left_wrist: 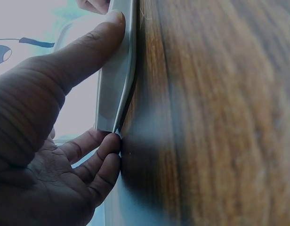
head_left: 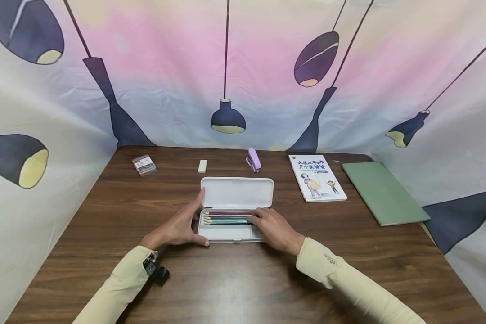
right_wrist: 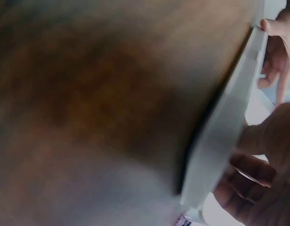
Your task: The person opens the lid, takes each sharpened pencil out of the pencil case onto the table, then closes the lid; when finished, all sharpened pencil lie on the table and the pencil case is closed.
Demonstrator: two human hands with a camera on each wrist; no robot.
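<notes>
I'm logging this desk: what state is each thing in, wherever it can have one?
Pencil case: open
Pencils: sharpened, lying in the case's rear compartment
Left hand: gripping the case's left end
Right hand: over the pencils' right ends
Book: closed, lying flat
Green folder: closed, lying flat
Eraser: lying flat
Purple stapler: open or closed, too small to tell
Small clear box: seems shut

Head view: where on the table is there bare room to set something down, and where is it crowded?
Bare room: the table's front, between left sleeve and right sleeve; the left, between small box and left sleeve; the right, between book, green folder and right sleeve. Crowded: the middle, where the left hand and right hand are at the open pencil case.
</notes>
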